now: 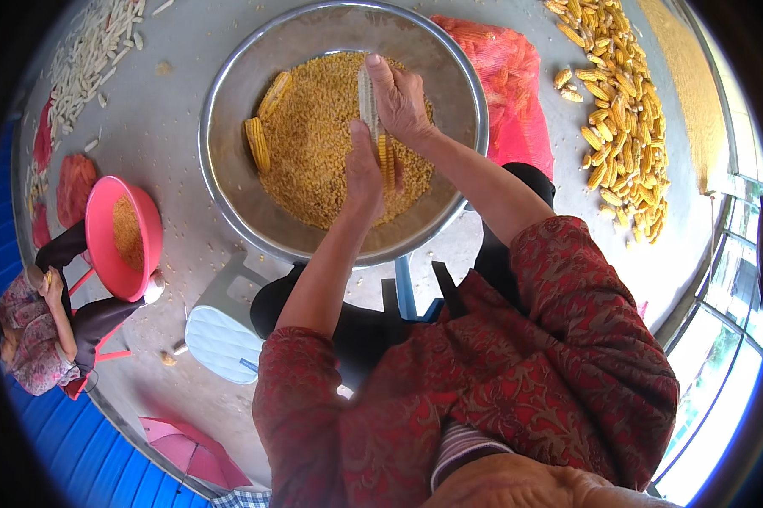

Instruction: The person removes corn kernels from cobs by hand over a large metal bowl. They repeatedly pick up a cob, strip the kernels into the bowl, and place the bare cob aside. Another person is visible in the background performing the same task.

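A large steel basin (229, 190) in front of me holds a heap of loose corn kernels (311, 159). Over its right half, my left hand (364, 168) is closed around a partly shelled yellow corn cob (386, 155). My right hand (400, 101) grips a pale, bare corncob (367, 98), its thumb lying along the top end. The two cobs appear to touch where the hands meet; the fingers beneath are partly hidden. Against the basin's left inner wall rest two whole yellow corn cobs, an upper one (275, 95) and a lower one (257, 145).
A red mesh sack (515, 95) lies beyond the basin's right rim, with a long pile of corn cobs (626, 133) farther right. A light plastic stool (223, 343) stands at left. Another person sits behind a pink tub (153, 235). Bare cobs (92, 60) lie upper left; an open umbrella (194, 454) lower left.
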### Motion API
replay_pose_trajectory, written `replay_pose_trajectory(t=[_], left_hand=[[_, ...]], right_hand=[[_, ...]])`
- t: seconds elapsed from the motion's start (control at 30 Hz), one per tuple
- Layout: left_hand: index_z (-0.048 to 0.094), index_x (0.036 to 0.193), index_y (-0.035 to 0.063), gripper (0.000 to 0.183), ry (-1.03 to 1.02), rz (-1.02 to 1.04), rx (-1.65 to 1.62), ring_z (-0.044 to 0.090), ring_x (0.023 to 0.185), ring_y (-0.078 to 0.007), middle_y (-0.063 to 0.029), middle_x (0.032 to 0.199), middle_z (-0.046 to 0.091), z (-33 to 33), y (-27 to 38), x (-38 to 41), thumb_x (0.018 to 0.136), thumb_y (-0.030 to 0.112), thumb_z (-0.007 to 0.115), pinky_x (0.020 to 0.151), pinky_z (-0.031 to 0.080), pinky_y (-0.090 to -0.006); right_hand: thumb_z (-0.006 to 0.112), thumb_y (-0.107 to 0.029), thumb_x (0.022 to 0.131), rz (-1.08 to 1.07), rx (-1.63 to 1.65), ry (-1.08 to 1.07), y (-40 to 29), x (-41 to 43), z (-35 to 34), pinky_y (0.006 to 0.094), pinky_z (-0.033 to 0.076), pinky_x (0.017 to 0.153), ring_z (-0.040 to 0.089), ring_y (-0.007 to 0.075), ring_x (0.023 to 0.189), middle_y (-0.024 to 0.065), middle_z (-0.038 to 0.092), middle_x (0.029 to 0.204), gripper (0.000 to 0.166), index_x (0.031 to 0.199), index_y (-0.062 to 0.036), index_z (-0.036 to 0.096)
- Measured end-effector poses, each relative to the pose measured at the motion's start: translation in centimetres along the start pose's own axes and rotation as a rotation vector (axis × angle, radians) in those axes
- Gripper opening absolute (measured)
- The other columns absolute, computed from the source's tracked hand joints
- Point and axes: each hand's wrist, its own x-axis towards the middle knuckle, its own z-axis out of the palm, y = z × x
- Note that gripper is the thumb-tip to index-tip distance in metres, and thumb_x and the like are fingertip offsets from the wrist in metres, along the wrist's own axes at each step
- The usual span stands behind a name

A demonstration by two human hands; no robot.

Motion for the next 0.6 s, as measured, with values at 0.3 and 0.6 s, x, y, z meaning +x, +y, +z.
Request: replay_pose_trajectory(t=[0.3,0.6], left_hand=[[0.050,0.098,0.0057,0.073,-0.432,-0.085,-0.236,0.051,0.045,-0.0158,-0.0059,0.059,0.050,-2.6,1.7,0.7,0.087,0.072,0.022,0.038,0.041,-0.0276],[0.050,0.103,0.0038,0.063,-0.196,0.118,0.014,0.051,0.048,-0.0121,-0.0050,0.064,0.054,-1.3,2.2,0.3,0.088,0.064,0.043,0.043,0.040,-0.0249]], right_hand=[[0.041,-0.045,0.097,0.089,0.496,-0.403,0.4,0.2,-1.0,0.0310,0.049,0.077,0.061,0.0159,0.079,0.0099,0.064,0.089,0.045,0.104,-0.0016,0.051],[0.048,-0.023,0.095,0.439,1.085,-0.461,-1.0,0.5,-2.2,0.0372,0.052,0.078,0.063,0.0257,0.086,0.0168,0.061,0.094,0.025,0.107,-0.0013,0.048]])
